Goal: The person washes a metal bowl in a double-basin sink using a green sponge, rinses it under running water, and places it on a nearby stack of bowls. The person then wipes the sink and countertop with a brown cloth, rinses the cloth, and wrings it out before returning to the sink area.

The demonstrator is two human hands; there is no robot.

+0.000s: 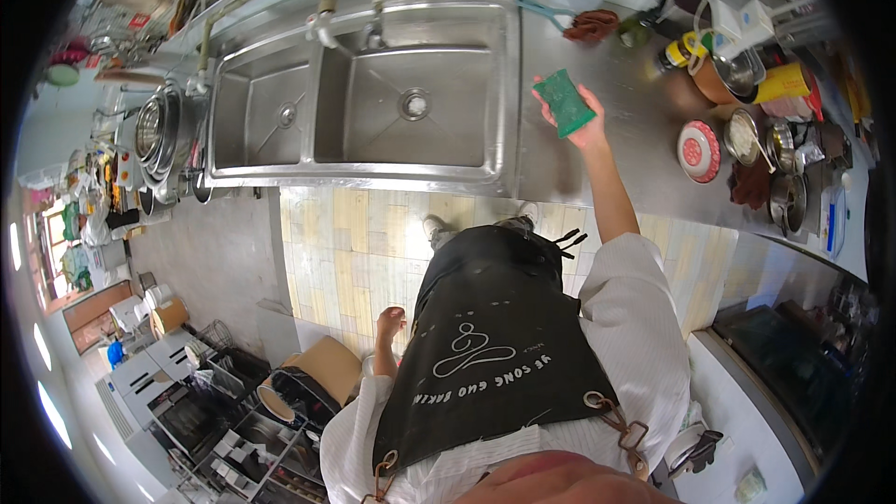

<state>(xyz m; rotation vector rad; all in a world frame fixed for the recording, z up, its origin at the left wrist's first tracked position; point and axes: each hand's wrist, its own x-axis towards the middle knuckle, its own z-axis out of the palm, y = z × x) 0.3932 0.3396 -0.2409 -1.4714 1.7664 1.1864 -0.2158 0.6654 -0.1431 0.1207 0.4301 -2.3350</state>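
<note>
My right hand [593, 127] grips a green scouring pad [564, 103], its broad face turned up and the fingers wrapped around its edges. It hovers over the steel worktop [553, 168], just right of a double-bowl stainless steel sink. The larger bowl [399, 133] has a drain strainer with something pale in it. Left of that lies the smaller bowl [259, 115]. Low beside my black apron [490, 336] hangs my left hand [390, 324], small in view, with fingers loosely curled. Whether those fingers are apart or closed is unclear.
Blue-handled tongs [542, 10] and a brown cloth [591, 25] lie behind the pad. To the right stand a pink-and-white lidded dish [698, 151], a metal bowl with white contents [742, 136] and a yellow-labelled bottle [675, 56]. Nested steel bowls [155, 129] stand left of the sink.
</note>
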